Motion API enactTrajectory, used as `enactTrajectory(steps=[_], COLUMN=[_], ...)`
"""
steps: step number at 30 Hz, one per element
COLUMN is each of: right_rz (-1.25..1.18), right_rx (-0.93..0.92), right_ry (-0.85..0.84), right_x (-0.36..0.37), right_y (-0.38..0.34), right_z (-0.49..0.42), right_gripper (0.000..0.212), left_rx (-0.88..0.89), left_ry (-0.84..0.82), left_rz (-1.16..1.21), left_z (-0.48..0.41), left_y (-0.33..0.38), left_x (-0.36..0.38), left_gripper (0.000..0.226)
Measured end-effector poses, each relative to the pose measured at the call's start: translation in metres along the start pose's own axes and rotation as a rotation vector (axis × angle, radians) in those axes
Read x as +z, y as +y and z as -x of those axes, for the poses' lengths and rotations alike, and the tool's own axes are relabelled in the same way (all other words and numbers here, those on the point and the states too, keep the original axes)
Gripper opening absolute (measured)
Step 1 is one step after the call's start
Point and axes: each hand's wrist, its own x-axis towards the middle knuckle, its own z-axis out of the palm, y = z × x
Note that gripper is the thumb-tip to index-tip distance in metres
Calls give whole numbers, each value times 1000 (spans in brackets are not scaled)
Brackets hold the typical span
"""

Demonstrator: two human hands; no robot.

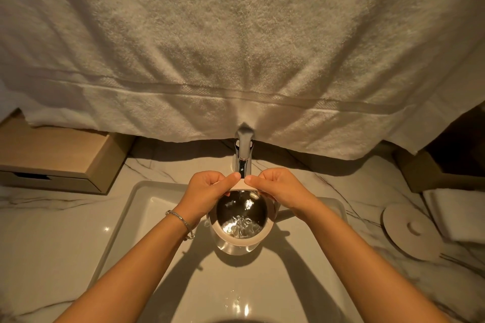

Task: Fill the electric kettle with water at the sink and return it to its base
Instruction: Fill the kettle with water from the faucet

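The electric kettle (237, 242), cream-rimmed with a shiny metal inside, hangs open-topped over the white sink (126, 217), under the chrome faucet (244, 157). Water runs from the spout into it and bubbles at the bottom. My left hand (207, 190) grips the kettle's far rim from the left, thumb on top. My right hand (278, 191) grips the same rim from the right. The two thumbs nearly meet below the spout. A round cream lid (409, 233) lies on the counter to the right. The kettle's base is out of sight.
A large white towel (236, 47) hangs over the wall behind the faucet. A wooden box (60, 162) sits on the marble counter at the left. A folded white cloth (456, 215) and a brown box (441, 173) stand at the right.
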Motion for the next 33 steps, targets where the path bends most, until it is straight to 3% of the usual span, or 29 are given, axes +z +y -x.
enactTrajectory(steps=[16, 25, 33], right_rz=[28, -34, -23], right_rx=[-81, -4, 71], right_ry=[54, 39, 53], right_x=[1, -2, -4], right_y=[7, 0, -2], right_z=[7, -1, -6], right_gripper=[34, 41, 38], left_rx=[101, 40, 6], left_ry=[20, 14, -6], left_rz=[-26, -4, -19], left_z=[6, -2, -7], left_y=[-1, 5, 9], left_x=[3, 3, 2], left_gripper=[37, 48, 45])
